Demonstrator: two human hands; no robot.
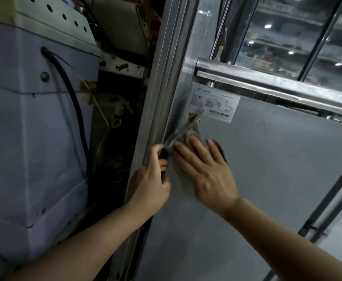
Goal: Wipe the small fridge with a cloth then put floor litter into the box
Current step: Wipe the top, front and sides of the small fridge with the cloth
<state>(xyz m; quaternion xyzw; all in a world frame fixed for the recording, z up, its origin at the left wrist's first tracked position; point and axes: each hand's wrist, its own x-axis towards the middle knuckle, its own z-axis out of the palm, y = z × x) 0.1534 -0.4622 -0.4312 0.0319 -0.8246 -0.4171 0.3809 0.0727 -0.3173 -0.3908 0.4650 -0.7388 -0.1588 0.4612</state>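
Two hands are seen in the head view, working on the grey side panel of the fridge (267,169). The cloth (186,134), blurred, is pressed flat against the panel under the straight, spread fingers of the right hand (204,169), just below the label (214,102). The left hand (151,177) is curled around the panel's left edge, apparently as a brace. The wipe would be best done in overlapping strokes, with firm, even pressure kept and the label's peeling corner skirted.
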